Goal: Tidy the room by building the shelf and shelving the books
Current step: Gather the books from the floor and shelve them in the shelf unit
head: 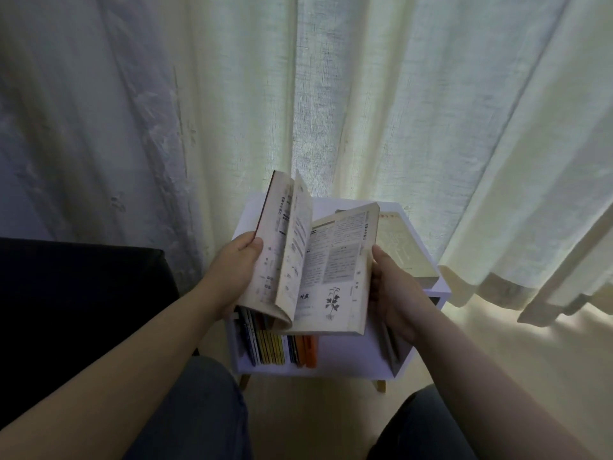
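An open paperback book [331,270] with printed text and a plant drawing is held above the small white shelf [345,360]. My left hand [232,273] grips its left half, thumb on the pages, which stand partly lifted. My right hand [391,293] holds the right edge from beneath, thumb on the page margin. Several thin books [282,350] with yellow, blue and orange spines stand upright in the shelf's lower compartment. A pale closed book [404,254] lies flat on the shelf top at the right.
Pale curtains [331,94] hang right behind the shelf. A dark chair or sofa [83,310] stands at the left. My knees [205,419] are in the foreground, with light wooden floor [315,410] between them. The shelf has short wooden legs.
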Demonstrator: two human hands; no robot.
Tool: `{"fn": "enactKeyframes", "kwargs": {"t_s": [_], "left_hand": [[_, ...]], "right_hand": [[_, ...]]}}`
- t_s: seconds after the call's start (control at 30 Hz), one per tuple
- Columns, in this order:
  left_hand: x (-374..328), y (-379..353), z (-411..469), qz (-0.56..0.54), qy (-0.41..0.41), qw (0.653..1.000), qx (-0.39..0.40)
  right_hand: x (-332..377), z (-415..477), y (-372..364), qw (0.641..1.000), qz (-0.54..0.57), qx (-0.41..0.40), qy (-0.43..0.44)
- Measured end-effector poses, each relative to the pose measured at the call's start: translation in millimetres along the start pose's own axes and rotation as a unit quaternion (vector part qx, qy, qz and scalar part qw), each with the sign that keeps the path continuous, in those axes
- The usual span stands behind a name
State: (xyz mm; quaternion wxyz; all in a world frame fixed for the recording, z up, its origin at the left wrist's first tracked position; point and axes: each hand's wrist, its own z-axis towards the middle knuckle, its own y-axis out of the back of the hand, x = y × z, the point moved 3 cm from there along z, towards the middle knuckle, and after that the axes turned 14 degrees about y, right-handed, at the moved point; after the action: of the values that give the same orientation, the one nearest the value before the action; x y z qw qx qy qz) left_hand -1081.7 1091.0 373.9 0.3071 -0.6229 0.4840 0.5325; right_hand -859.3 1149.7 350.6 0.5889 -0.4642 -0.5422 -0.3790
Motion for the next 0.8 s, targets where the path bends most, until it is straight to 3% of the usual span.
{"fn": "enactKeyframes", "kwargs": {"t_s": [0.37,0.43,0.57,0.6,0.67,0.73,0.8], "left_hand": [[-48,10,37,0.119,0.008,0.992,-0.047],[-50,7,39,0.072,0.032,0.997,-0.002],[-41,-17,32,-0.052,0.108,0.972,0.201],[-35,-26,29,-0.034,0.124,0.968,0.217],[-21,-42,25,0.132,0.080,0.969,0.192],[-5,-52,22,0.332,-0.008,0.929,0.165],[12,-56,24,0.395,-0.036,0.901,0.175]], "right_hand": [[22,29,-27,0.997,0.066,0.042,0.025],[28,34,-23,0.998,0.043,0.038,0.011],[37,37,-10,0.999,0.014,0.031,-0.025],[36,37,-7,0.999,0.014,0.033,-0.036],[31,37,-3,0.998,-0.004,0.035,-0.054],[24,37,3,0.996,-0.044,0.033,-0.070],[16,36,8,0.994,-0.075,0.036,-0.075]]}}
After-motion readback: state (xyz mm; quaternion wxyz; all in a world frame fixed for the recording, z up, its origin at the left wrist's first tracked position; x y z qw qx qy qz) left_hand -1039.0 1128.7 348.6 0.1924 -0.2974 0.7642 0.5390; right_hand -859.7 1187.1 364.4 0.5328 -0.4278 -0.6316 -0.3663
